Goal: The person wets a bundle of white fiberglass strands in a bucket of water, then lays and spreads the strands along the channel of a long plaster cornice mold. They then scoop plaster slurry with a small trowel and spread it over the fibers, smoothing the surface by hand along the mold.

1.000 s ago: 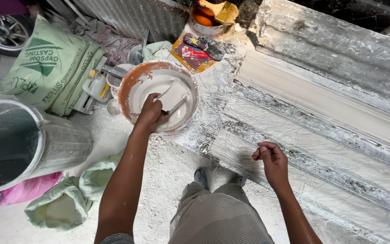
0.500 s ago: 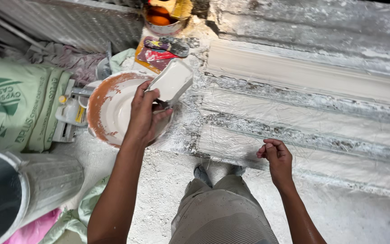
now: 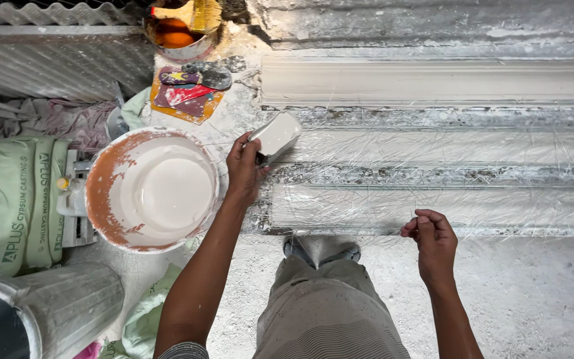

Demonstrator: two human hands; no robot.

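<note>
A scoop (image 3: 275, 135) loaded with white plaster is gripped in the left hand (image 3: 246, 169), the fingers clamped round its near end. It is held tilted just above the left end of the long moulds (image 3: 433, 169), which are laid side by side on the worktop (image 3: 533, 292) and covered with glass fibre strands. Just left of that hand a basin (image 3: 151, 189) is seen, its inner wall orange-brown and its bottom filled with white plaster. The right hand (image 3: 433, 242) is held well apart from the scoop, over the near edge of the closest mould, with the fingers curled loosely together; whether a strand is pinched in them cannot be told. A green sack (image 3: 14, 199) is set at the far left, with a grey bin (image 3: 54, 312) below it. A small orange pot (image 3: 177, 33) is placed beyond the basin.
</note>
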